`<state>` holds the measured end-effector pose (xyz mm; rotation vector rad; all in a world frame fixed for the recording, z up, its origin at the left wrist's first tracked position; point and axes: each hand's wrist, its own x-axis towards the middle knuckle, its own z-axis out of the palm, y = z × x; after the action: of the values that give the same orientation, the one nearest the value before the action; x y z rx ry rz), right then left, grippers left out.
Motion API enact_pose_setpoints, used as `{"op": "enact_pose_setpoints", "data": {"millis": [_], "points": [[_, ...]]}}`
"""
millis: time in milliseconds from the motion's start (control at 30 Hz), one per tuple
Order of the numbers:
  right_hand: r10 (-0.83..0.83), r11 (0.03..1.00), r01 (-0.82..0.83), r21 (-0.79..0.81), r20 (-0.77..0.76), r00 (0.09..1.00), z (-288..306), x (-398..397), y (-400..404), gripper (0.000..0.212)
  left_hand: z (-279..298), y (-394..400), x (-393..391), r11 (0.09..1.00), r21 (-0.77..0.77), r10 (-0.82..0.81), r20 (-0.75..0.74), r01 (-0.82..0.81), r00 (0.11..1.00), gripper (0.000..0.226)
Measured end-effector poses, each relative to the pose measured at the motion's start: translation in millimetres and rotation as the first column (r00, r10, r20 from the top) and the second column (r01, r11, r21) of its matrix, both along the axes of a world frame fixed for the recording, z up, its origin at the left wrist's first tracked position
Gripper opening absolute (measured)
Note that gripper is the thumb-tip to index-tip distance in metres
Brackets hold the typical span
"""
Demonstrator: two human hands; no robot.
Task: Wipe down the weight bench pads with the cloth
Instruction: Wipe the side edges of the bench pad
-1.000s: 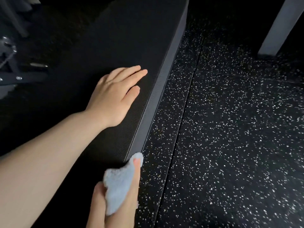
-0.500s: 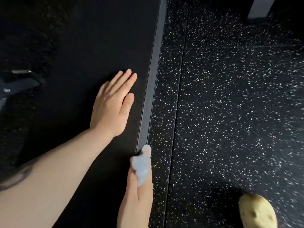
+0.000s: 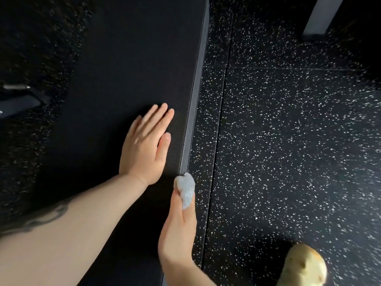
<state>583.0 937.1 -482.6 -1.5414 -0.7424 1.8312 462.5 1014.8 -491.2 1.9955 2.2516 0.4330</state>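
Observation:
The black bench pad [image 3: 132, 65] runs from the near left up to the top of the head view, its right side edge facing the floor. My left hand [image 3: 145, 145] lies flat on the pad's top with straight fingers, close to that edge. My right hand [image 3: 179, 226] is below it at the pad's right side, fingers extended, with a small light blue cloth [image 3: 185, 187] bunched at the fingertips and pressed against the pad's side edge. How the fingers hold the cloth is partly hidden.
Black rubber floor with white speckles [image 3: 288, 141] fills the right half. A grey post [image 3: 321, 15] stands at the top right. A tan shoe [image 3: 303, 267] shows at the bottom right. Dark metal bench frame parts [image 3: 18, 100] sit at the left.
The view has tilted down and swung, so the pad edge now looks nearly vertical. My right hand turned edge-on and the cloth bunched narrower at the fingertips. The tan shoe came into view.

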Motion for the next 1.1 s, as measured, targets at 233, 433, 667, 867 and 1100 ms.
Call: {"op": "enact_pose_setpoints", "data": {"millis": [233,433,667,867,1100], "points": [[0.065,0.998,-0.066,0.000,0.128,0.990,3,-24,119,0.038,0,-1,-3,1.000,0.007,-0.013,0.038,0.013,0.999,0.047],[0.117,0.986,-0.103,-0.131,0.099,0.988,6,3,4,0.032,4,1,0,0.998,-0.064,-0.004,0.004,0.004,1.000,0.049],[0.089,0.987,-0.071,-0.145,0.115,0.989,-9,-31,111,0.064,3,0,0,0.998,-0.057,0.007,0.020,-0.006,1.000,0.049],[0.162,0.974,-0.164,-0.156,-0.027,0.986,-35,-12,79,0.101,8,2,0,0.997,-0.079,-0.013,0.004,0.013,1.000,0.050],[0.231,0.964,-0.246,0.099,0.142,0.963,-23,-21,114,0.073,10,4,2,0.992,-0.127,-0.006,-0.034,0.002,0.999,0.051]]}}
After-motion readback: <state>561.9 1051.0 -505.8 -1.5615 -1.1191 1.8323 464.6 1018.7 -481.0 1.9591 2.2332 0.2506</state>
